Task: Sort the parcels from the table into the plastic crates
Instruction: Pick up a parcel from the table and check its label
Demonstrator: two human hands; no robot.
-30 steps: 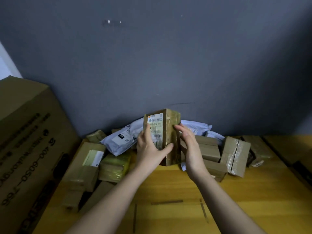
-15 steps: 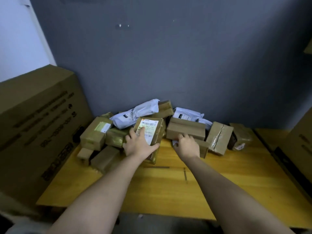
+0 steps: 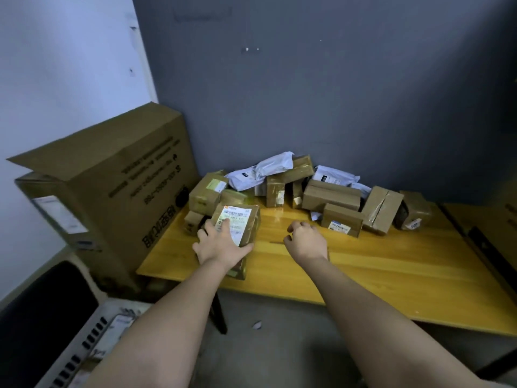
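Note:
My left hand (image 3: 219,243) grips a brown taped parcel (image 3: 243,221) with a white shipping label, held over the left front part of the yellow wooden table (image 3: 377,264). My right hand (image 3: 306,240) hovers over the table with loosely curled fingers and holds nothing. A pile of brown boxes (image 3: 331,196) and white mailer bags (image 3: 260,170) lies along the wall at the back of the table. A grey plastic crate (image 3: 84,343) with slotted walls shows at the lower left, on the floor.
A large printed cardboard carton (image 3: 117,180) stands left of the table against the white wall. Another carton edge (image 3: 503,214) sits at the far right. A dark chair back (image 3: 36,309) is at the lower left. Grey floor lies under the table.
The view has pulled back and swung left. My left hand has drawn the labelled parcel away from the pile toward the table's front edge. My right hand has left the boxes and hangs free.

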